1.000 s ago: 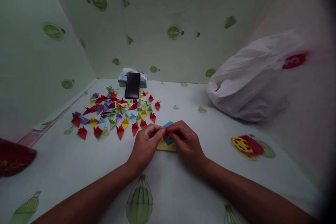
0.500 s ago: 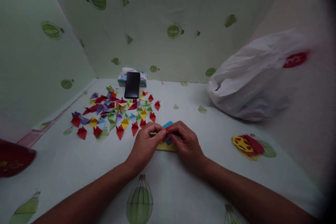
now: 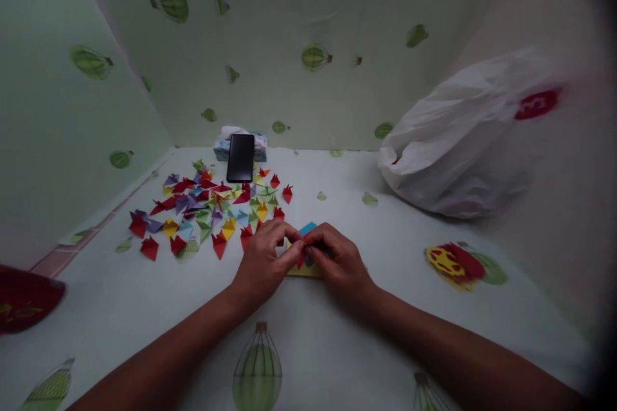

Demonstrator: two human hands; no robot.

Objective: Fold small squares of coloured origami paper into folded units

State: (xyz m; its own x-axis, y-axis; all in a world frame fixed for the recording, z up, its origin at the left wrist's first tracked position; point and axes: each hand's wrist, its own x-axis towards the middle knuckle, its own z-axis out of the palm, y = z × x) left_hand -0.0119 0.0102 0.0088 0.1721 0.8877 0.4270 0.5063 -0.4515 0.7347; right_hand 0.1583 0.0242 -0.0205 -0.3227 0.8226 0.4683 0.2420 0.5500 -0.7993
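A small piece of folded red paper (image 3: 301, 262) is pinched between my two hands, mostly hidden by the fingers. My left hand (image 3: 270, 258) grips it with thumb and forefinger from the left. From the right, my right hand (image 3: 339, 261) pinches it too, and the fingertips of both hands nearly meet. Beneath them lie a blue paper sheet (image 3: 308, 228) and a yellow paper sheet (image 3: 304, 272), both partly covered. Many folded paper cranes (image 3: 219, 244) in red, yellow, green, purple and blue lie spread out to the left of my hands.
A black phone (image 3: 240, 158) leans on a tissue box (image 3: 222, 149) at the back. To the right stands a large white plastic bag (image 3: 443, 148), with red and yellow paper cutouts (image 3: 448, 262) nearer me. A dark red object (image 3: 29, 300) sits at the left edge.
Both hands stay together, with fingers shifting slightly around the red paper. Its pointed lower tip now shows below the fingertips. The whole view has shifted a little.
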